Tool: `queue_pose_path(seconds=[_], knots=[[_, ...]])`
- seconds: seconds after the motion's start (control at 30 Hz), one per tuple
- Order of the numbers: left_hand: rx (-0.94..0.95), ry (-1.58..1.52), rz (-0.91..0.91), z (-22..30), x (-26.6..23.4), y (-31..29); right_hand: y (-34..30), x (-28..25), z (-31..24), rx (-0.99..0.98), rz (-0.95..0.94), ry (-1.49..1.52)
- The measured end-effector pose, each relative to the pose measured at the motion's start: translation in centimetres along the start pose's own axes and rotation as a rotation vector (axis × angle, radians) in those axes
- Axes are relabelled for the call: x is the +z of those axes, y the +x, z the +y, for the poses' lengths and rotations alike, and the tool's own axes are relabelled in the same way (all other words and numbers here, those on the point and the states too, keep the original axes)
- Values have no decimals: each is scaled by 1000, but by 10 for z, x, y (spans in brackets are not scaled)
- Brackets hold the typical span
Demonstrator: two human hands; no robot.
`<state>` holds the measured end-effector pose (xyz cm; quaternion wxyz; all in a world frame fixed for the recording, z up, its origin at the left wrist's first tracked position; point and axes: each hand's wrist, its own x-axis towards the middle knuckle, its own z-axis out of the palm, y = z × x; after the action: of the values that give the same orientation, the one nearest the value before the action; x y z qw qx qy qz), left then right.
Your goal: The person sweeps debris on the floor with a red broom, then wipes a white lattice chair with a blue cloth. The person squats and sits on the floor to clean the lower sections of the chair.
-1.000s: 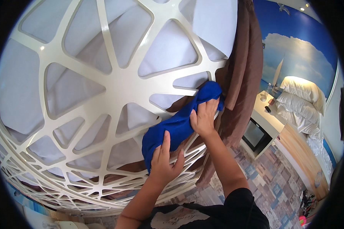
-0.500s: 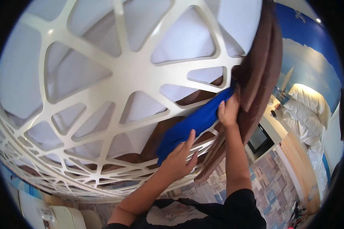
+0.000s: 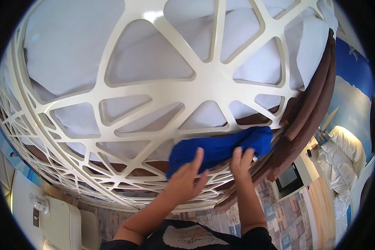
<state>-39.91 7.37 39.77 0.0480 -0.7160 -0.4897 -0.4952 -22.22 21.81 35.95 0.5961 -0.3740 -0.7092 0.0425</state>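
Note:
A blue cloth (image 3: pixel 212 148) is stretched sideways between my two hands, close against the lower part of a white lattice panel (image 3: pixel 212 83). My left hand (image 3: pixel 183 179) has the cloth's left end, with the thumb and one finger showing and the other fingers partly hidden. Toward the cloth's right end, my right hand (image 3: pixel 242 162) grips the lower edge, its fingertips pressed into the fabric. Through the panel's openings show white sheeting (image 3: pixel 141 54) and brown fabric.
Brown curtain fabric (image 3: pixel 316 96) hangs along the panel's right edge. Farther right are a white cabinet with a dark-fronted box (image 3: pixel 289 183) and white pillows (image 3: pixel 341 146). A beige chair-like piece (image 3: pixel 62 221) stands lower left, over patchwork-patterned flooring (image 3: pixel 296 212).
My right hand has come down and away from the brown curtain with its end of the cloth, which now lies more level. The view has shifted, so the panel appears farther right.

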Motion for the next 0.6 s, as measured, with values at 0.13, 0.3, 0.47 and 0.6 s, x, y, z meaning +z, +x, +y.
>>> queue_pose_path(seconds=[0.13,0.3,0.47,0.6], knots=[[10,304,227,-30,-62,11,34,15,-95,-393,-209,-141],[-75,361,117,-64,-70,-3,21,86,-87,-122,75,-67],[-63,281,149,-71,-90,-19,17,87,-156,-158,19,-40],[21,289,223,-86,-108,-27,3,87,-158,-446,-21,-96]])
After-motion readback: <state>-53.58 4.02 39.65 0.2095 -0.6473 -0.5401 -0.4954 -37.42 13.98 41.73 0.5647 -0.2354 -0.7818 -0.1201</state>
